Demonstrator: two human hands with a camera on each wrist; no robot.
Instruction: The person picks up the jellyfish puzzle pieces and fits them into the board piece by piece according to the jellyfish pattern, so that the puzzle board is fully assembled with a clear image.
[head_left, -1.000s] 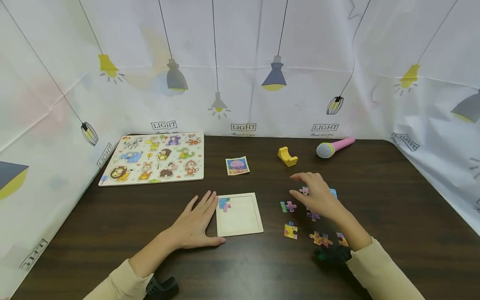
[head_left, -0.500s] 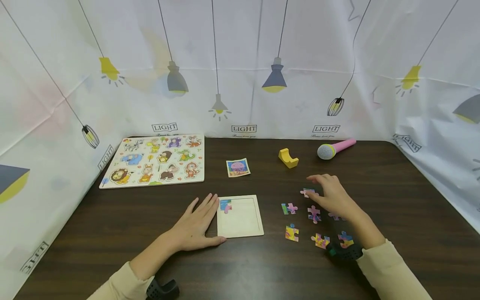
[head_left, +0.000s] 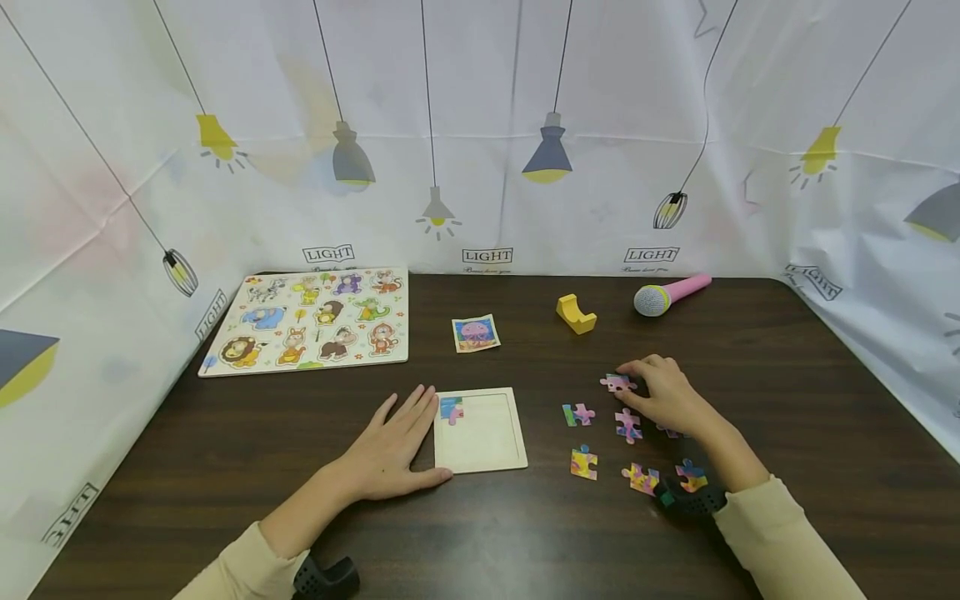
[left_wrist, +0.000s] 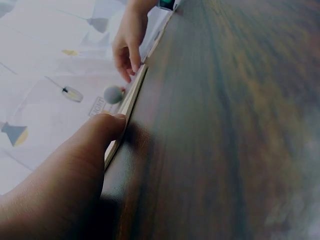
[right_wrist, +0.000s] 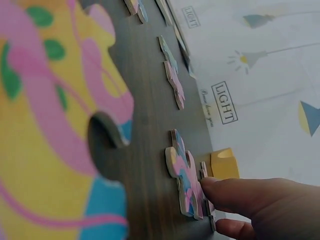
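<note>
In the head view my left hand (head_left: 395,446) lies flat with spread fingers at the left edge of a square wooden puzzle tray (head_left: 483,437). Its thumb (left_wrist: 107,127) touches the tray in the left wrist view. One blue-and-pink jigsaw piece (head_left: 452,408) sits in the tray's upper left corner. My right hand (head_left: 663,393) has thumb and index finger at opposite edges of a pink jigsaw piece (head_left: 617,382), pinching it at the table. The right wrist view shows the thumb (right_wrist: 227,192) against that piece; the index fingertip is partly hidden.
Several loose pieces lie around the right hand, including a yellow one (head_left: 583,463) and a pink one (head_left: 627,425). Behind are a jellyfish picture card (head_left: 476,333), a yellow block (head_left: 575,314), a toy microphone (head_left: 670,296) and an animal puzzle board (head_left: 315,321).
My right hand has moved right and then lowered, bringing thumb and index finger around the pink jigsaw piece. My left hand stays in place beside the tray.
</note>
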